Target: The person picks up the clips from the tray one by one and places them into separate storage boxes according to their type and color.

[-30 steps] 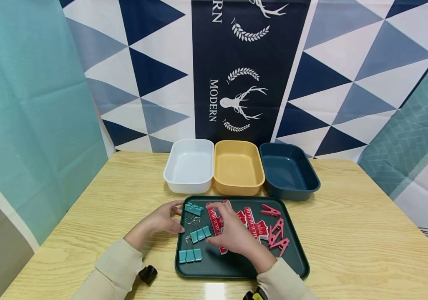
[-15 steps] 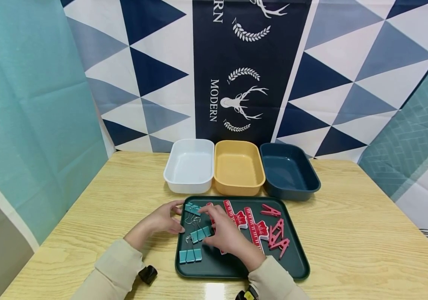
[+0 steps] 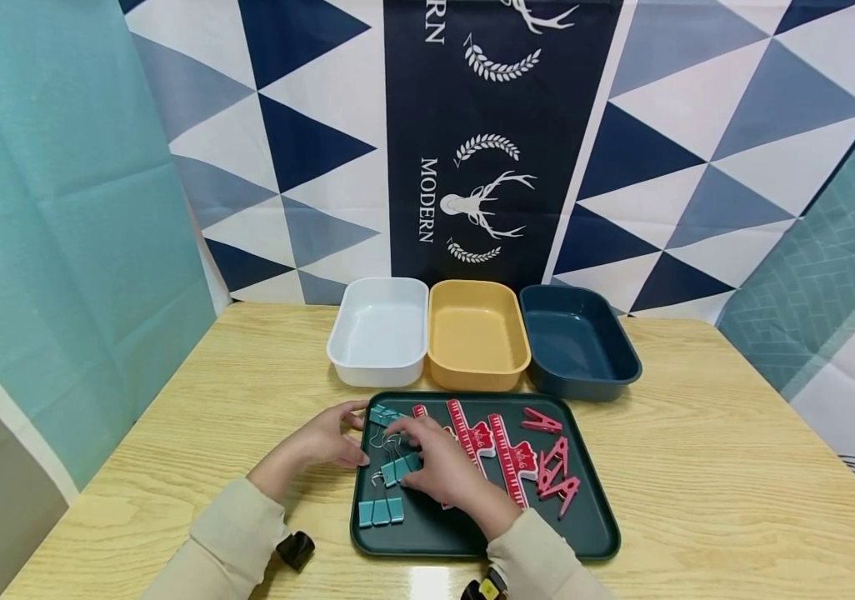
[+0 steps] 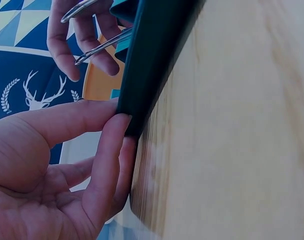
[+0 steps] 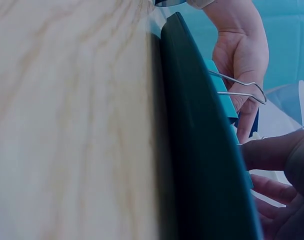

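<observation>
A dark green tray carries all the clips. My left hand pinches its left rim; thumb and fingers meet the edge in the left wrist view. Over the tray's left half, my right hand reaches with thumb and fingers spread around the middle teal binder clip, the thumb right at its edge. Another teal binder clip lies at the far left corner, a third binder clip nearer me. Red clips with a piano-key print lie mid-tray, one partly hidden by the right hand.
Pink clothespins lie at the tray's right side. Behind the tray stand a white bin, a yellow bin and a dark blue bin, side by side. A patterned cloth hangs behind the wooden table.
My right hand has moved left across the tray, from above the red clips to the middle teal binder clip. The left hand stays at the tray's rim.
</observation>
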A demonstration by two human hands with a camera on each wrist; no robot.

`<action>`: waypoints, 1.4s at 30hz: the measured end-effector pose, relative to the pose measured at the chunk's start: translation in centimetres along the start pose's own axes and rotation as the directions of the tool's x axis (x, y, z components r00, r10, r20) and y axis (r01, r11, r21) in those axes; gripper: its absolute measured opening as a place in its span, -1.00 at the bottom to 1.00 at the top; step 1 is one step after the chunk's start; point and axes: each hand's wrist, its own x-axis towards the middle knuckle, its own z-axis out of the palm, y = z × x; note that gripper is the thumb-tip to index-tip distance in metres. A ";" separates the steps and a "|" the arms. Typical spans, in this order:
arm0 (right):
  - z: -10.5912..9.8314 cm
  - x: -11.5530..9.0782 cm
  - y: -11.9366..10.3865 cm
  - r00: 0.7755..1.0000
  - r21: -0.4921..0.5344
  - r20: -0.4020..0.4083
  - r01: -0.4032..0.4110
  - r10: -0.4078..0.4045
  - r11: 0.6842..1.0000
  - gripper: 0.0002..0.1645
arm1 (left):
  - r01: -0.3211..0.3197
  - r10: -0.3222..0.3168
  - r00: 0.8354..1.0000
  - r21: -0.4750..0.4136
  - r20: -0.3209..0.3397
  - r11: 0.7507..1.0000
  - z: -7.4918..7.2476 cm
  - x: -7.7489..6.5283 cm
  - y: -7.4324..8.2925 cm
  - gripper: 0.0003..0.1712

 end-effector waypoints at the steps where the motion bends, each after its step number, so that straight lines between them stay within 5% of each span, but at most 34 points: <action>1: 0.0 0.0 0.0 1.000 0.005 0.003 -0.001 0.001 1.000 -0.30 | -0.002 0.002 1.000 -0.002 0.001 1.000 0.0 0.0 0.0 0.01; 15: 0.5 0.0 0.5 0.997 0.065 -0.036 0.064 -0.061 0.996 -0.58 | 0.008 -0.008 1.000 0.010 -0.019 1.000 0.1 0.2 -0.1 0.02; 28: 0.4 -0.1 0.9 0.990 0.268 -0.140 0.059 -0.022 0.962 -0.68 | -0.015 0.015 1.000 0.003 -0.024 1.000 0.2 0.3 -0.5 0.02; 36: 0.0 0.0 0.7 0.985 0.457 -0.117 -0.063 0.130 0.887 -0.74 | -0.014 0.014 1.000 0.000 -0.011 1.000 0.1 0.2 -0.4 0.02; 42: -0.3 0.2 0.4 0.968 0.609 -0.090 -0.132 0.233 0.782 -0.74 | -0.009 0.009 1.000 0.007 -0.021 1.000 0.1 0.2 -0.4 0.02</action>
